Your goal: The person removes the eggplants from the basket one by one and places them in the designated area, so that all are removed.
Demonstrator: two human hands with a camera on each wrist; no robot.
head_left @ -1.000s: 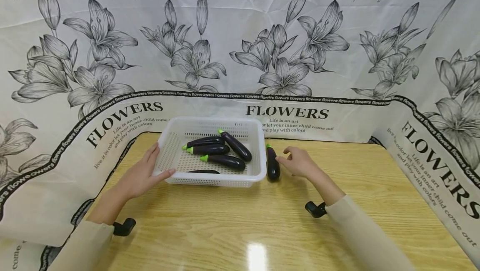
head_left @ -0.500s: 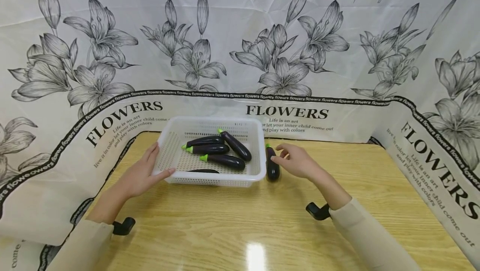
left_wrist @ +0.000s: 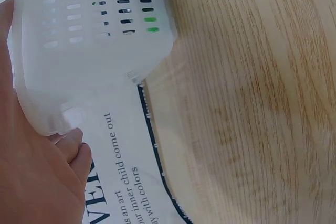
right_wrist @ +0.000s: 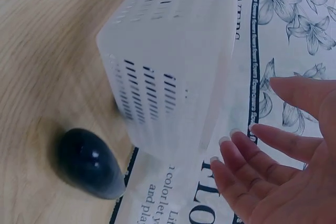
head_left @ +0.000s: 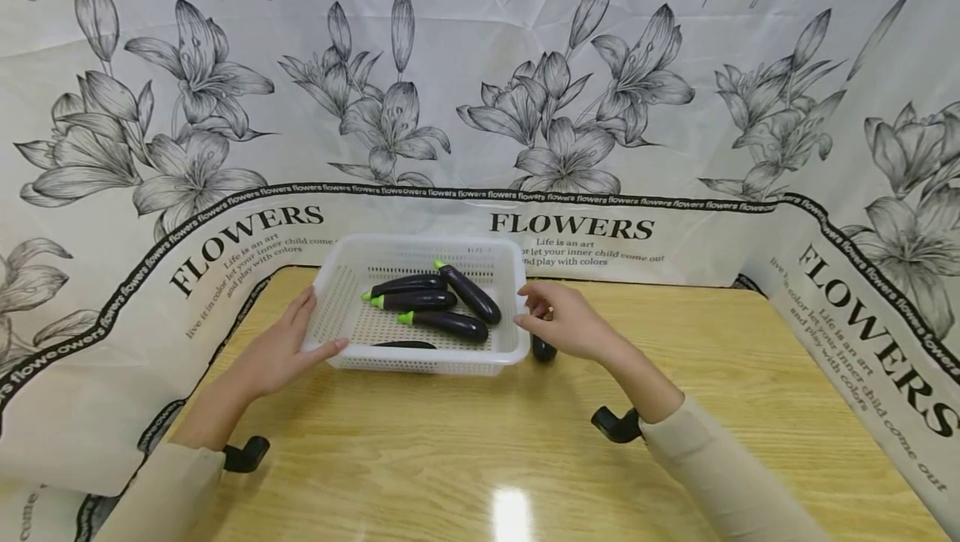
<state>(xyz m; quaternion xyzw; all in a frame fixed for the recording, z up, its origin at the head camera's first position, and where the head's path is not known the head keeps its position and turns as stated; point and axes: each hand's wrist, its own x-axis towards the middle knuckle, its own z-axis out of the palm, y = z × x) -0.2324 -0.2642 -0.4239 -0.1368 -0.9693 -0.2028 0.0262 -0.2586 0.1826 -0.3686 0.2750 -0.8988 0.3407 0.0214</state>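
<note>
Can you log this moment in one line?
left hand: grips basket; right hand: empty, near basket's right side; inside basket: five eggplants visible; table: another eggplant, beside basket

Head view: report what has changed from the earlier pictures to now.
The right hand moved left over the loose eggplant, partly hiding it, and is now by the right rim of the white basket; the hand holds nothing. The left hand, the basket and the eggplants inside stayed put.
</note>
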